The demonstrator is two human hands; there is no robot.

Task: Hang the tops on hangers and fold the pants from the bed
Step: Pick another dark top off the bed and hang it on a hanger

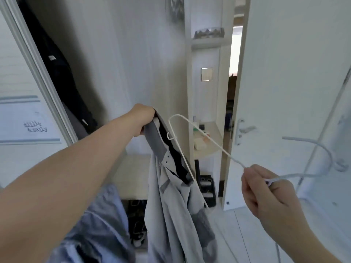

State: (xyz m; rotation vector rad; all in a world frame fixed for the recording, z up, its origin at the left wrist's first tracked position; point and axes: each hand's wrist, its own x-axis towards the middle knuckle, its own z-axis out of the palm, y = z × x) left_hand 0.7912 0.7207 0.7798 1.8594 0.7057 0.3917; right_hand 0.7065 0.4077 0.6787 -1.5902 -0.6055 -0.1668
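Blue denim garment [95,215] is seen low at L, under the L forearm. R hand [266,194] is curled round a white wire hanger [209,138], which is pinched just below its hook. Grey top [171,205] is held up mid-air, hanging down. The hanger's far end is laid against its collar; inside or not can't be told. L hand [144,118] is clenched on that collar. Beyond, shoes [136,224] are set on the floor, and a shelf [209,150] w/ small items is seen beside the white door [284,73].
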